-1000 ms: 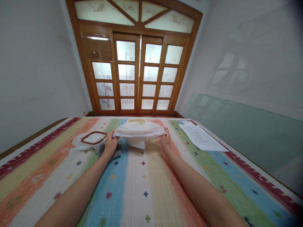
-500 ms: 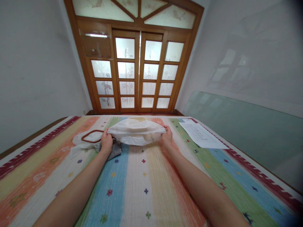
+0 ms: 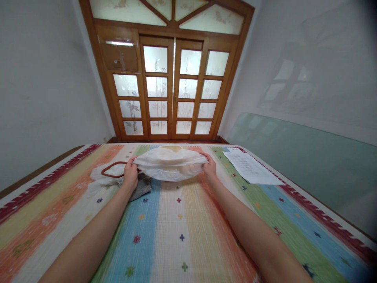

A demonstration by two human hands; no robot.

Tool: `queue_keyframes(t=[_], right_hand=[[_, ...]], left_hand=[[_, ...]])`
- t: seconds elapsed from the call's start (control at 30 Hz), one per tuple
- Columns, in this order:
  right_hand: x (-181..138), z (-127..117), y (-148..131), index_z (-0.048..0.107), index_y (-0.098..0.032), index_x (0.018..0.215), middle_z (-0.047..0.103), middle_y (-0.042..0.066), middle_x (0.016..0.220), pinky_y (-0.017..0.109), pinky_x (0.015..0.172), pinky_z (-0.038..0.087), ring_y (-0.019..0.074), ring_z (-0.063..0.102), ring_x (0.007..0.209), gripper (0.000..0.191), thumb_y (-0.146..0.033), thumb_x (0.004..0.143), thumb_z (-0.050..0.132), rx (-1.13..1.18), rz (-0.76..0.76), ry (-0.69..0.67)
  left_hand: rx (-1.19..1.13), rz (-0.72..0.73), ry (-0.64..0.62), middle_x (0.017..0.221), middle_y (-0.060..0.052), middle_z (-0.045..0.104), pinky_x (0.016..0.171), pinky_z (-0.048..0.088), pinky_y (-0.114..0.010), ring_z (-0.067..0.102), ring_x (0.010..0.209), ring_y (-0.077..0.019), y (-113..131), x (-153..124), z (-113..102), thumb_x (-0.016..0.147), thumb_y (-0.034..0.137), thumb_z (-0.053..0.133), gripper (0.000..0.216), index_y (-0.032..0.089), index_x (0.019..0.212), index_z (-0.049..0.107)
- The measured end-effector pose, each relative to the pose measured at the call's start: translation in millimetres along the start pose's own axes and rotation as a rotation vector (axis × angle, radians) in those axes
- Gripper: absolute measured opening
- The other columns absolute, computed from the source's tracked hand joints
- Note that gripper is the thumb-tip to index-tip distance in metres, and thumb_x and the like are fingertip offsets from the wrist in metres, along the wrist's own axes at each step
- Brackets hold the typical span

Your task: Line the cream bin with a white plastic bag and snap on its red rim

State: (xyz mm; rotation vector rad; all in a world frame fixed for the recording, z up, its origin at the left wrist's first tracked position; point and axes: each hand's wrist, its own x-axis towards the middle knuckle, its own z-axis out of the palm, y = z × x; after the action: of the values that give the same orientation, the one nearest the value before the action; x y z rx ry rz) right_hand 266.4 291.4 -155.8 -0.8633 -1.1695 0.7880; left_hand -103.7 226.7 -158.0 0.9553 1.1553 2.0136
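A thin white cloth [image 3: 170, 164] is stretched between both hands, held a little above a striped, many-coloured mat [image 3: 176, 220]. My left hand [image 3: 130, 173] pinches its left end, fingers closed. At the cloth's right end, my right hand [image 3: 209, 167] grips it the same way. A grey cloth [image 3: 141, 186] lies on the mat just beside my left hand.
A white mesh bag with a dark red rim [image 3: 109, 171] lies left of the hands. A printed sheet of paper [image 3: 249, 166] rests at the mat's right side. Wooden glazed doors [image 3: 171, 86] stand behind. A pale yellow object [image 3: 171, 147] peeks out behind the cloth.
Both hands have lifted the white cloth slightly and pulled it wider and flatter; the hanging lower fold has been drawn up. My hands moved a little farther from me.
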Motion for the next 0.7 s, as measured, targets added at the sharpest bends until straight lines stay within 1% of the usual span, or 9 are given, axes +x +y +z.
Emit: queue_keyframes(t=[0.07, 0.17, 0.27, 0.37, 0.43, 0.5, 0.6, 0.7], right_hand=[[5.5, -0.4, 1.4, 0.072, -0.020, 0.109, 0.074, 0.007, 0.111, 0.031, 0.077, 0.050, 0.0231, 0.065, 0.095, 0.048, -0.029, 0.065, 0.056, 0.073, 0.055, -0.044], [8.1, -2.9, -3.1, 0.071, -0.022, 0.108, 0.075, 0.005, 0.108, 0.030, 0.069, 0.050, 0.0214, 0.065, 0.085, 0.044, -0.032, 0.065, 0.064, 0.163, 0.191, -0.150], [6.8, -10.9, -12.6, 0.070, -0.023, 0.101, 0.074, 0.003, 0.095, 0.030, 0.064, 0.049, 0.0196, 0.062, 0.074, 0.038, -0.032, 0.065, 0.067, 0.195, 0.262, -0.205], [5.9, -23.5, -19.9, 0.067, -0.023, 0.093, 0.070, 0.001, 0.083, 0.032, 0.064, 0.049, 0.0188, 0.060, 0.070, 0.028, -0.030, 0.066, 0.065, 0.251, 0.310, -0.261], [6.5, -31.7, -21.3, 0.065, -0.023, 0.090, 0.069, 0.002, 0.085, 0.035, 0.069, 0.051, 0.0206, 0.061, 0.074, 0.024, -0.032, 0.068, 0.062, 0.307, 0.357, -0.324], [7.7, -37.4, -20.0, 0.062, -0.024, 0.086, 0.070, 0.004, 0.088, 0.040, 0.073, 0.053, 0.0231, 0.063, 0.080, 0.021, -0.036, 0.070, 0.056, 0.333, 0.373, -0.352], [8.7, -38.9, -15.2, 0.057, -0.024, 0.082, 0.069, 0.004, 0.084, 0.042, 0.074, 0.053, 0.0236, 0.063, 0.077, 0.018, -0.038, 0.072, 0.052, 0.325, 0.339, -0.312], [5.8, -34.0, -11.0, 0.054, -0.024, 0.082, 0.066, 0.001, 0.078, 0.037, 0.072, 0.053, 0.0202, 0.061, 0.071, 0.014, -0.031, 0.071, 0.060, 0.315, 0.319, -0.288]], left_hand=[[-0.115, -0.039, -0.022, 0.106, -0.002, 0.076, 0.082, 0.054, -0.024, 0.068, 0.094, -0.0157, -0.2, 2.6, 1.4, 0.074, 0.028, 0.066, 0.034, 0.020, 0.106, 0.071], [-0.225, -0.091, -0.047, 0.109, -0.004, 0.077, 0.084, 0.056, -0.027, 0.070, 0.101, -0.0189, 3.6, 3.6, 4.3, 0.079, 0.034, 0.067, 0.032, 0.021, 0.108, 0.071], [-0.289, -0.159, -0.040, 0.110, -0.006, 0.078, 0.083, 0.057, -0.028, 0.070, 0.107, -0.0209, 11.0, 2.1, 7.8, 0.087, 0.039, 0.060, 0.032, 0.022, 0.112, 0.071], [-0.354, -0.198, -0.048, 0.115, -0.007, 0.077, 0.085, 0.058, -0.029, 0.069, 0.113, -0.0216, 19.7, -1.0, 12.1, 0.091, 0.036, 0.052, 0.036, 0.020, 0.117, 0.071], [-0.380, -0.205, -0.068, 0.117, -0.008, 0.077, 0.088, 0.059, -0.030, 0.069, 0.115, -0.0222, 25.7, -3.2, 13.6, 0.090, 0.032, 0.048, 0.040, 0.018, 0.120, 0.071], [-0.387, -0.225, -0.111, 0.117, -0.008, 0.077, 0.088, 0.059, -0.031, 0.070, 0.113, -0.0228, 32.1, -4.9, 13.1, 0.086, 0.029, 0.048, 0.046, 0.016, 0.123, 0.071], [-0.422, -0.255, -0.200, 0.115, -0.010, 0.077, 0.088, 0.060, -0.034, 0.072, 0.107, -0.0240, 43.0, -5.7, 10.5, 0.078, 0.027, 0.051, 0.053, 0.014, 0.125, 0.070], [-0.484, -0.257, -0.242, 0.112, -0.010, 0.077, 0.092, 0.060, -0.037, 0.072, 0.108, -0.0255, 55.3, -5.8, 10.7, 0.070, 0.022, 0.052, 0.054, 0.012, 0.119, 0.072]])
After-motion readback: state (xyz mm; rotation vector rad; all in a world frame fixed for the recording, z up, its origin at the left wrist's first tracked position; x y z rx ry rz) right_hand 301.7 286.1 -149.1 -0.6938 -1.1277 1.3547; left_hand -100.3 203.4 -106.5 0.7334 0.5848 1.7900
